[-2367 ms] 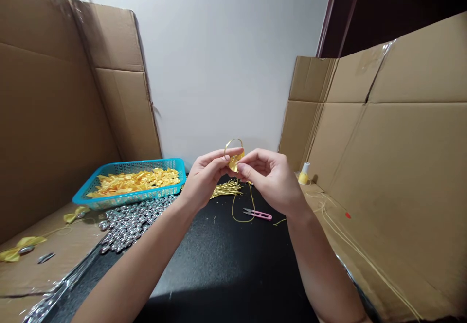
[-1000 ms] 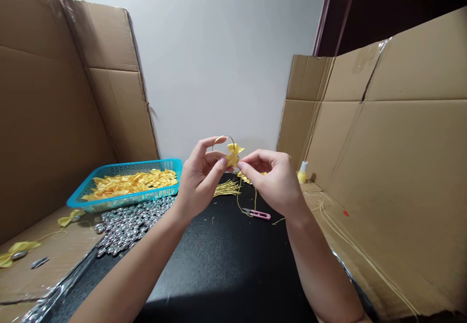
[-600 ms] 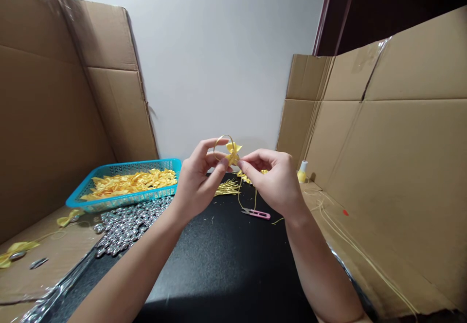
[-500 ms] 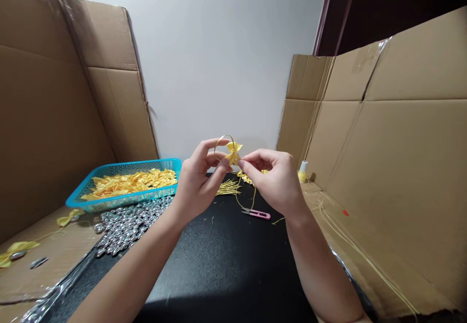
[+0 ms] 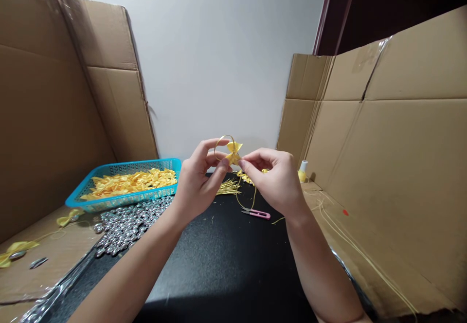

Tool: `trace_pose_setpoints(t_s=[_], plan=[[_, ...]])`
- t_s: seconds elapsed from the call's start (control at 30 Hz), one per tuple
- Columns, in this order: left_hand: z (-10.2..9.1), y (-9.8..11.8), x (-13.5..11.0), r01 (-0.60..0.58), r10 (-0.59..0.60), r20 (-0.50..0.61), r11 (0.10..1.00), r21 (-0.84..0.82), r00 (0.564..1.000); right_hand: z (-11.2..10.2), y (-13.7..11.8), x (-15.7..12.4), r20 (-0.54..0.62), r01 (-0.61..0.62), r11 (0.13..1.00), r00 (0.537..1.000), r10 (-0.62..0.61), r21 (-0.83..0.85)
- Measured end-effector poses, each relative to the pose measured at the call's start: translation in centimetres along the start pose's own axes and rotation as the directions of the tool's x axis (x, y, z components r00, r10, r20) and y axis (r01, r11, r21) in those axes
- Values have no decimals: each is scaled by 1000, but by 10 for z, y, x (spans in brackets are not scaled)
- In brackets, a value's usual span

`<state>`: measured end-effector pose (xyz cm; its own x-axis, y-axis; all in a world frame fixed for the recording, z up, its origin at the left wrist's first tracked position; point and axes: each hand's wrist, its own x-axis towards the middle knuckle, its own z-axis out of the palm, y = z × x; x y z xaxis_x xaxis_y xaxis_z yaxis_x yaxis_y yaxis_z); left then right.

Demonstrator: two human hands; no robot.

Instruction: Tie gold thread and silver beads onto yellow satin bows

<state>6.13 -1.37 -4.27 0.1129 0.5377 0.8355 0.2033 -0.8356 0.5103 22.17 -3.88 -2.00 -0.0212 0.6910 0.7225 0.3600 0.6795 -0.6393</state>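
A yellow ribbon bow [image 5: 234,146] is held off the tabletop [image 5: 211,264], above and slightly left of the pink-handled thread snips [image 5: 260,214]. Its long axis stands roughly upright; the upper lobe flares upward and to the right, the lower lobe lies between the two hands.

The left hand [image 5: 207,172] grips the bow between thumb and fingers, its index finger raised beside a gold ring-like loop [image 5: 215,149]. The loop arches up and left of the bow. The right hand [image 5: 268,174] is in a narrow pinch on the bow's right edge; whether cord is also caught there cannot be told.

A thin gold cord [image 5: 237,196] hangs in a curve beneath the hands, its bottom just beside the blades of the snips. The snips lie with blades pointing left.

Left of the snips and farther back is a bundle of gold ties [image 5: 228,187]. Well to the left of the snips are silver beads [image 5: 127,223] and, beyond those, a turquoise basket [image 5: 82,204] holding yellow ribbon pieces [image 5: 131,183].
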Motion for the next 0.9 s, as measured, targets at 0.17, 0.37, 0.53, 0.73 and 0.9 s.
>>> trace_pose_setpoints(t_s=[0.17, 0.37, 0.53, 0.73, 0.9], plan=[[0, 2, 0, -3, 3, 0, 1000, 10, 1000, 0, 0, 0, 2, 6, 1000, 1000, -6, -2], [0, 1, 0, 19, -18, 34, 1000, -20, 999, 1, 2, 1, 11, -22, 999, 1000, 22, 48], [-1, 2, 0, 30, -29, 27, 999, -45, 999, 3, 5, 5, 61, -114, 974, 993, 104, 198], [0, 7, 1, 26, -24, 18, 997, -78, 1000, 6, 10, 9, 87, -143, 937, 989, 121, 320], [1, 9, 2, 19, -18, 8, 995, -95, 1000, 10, 11, 10, 78, -151, 930, 988, 132, 335]])
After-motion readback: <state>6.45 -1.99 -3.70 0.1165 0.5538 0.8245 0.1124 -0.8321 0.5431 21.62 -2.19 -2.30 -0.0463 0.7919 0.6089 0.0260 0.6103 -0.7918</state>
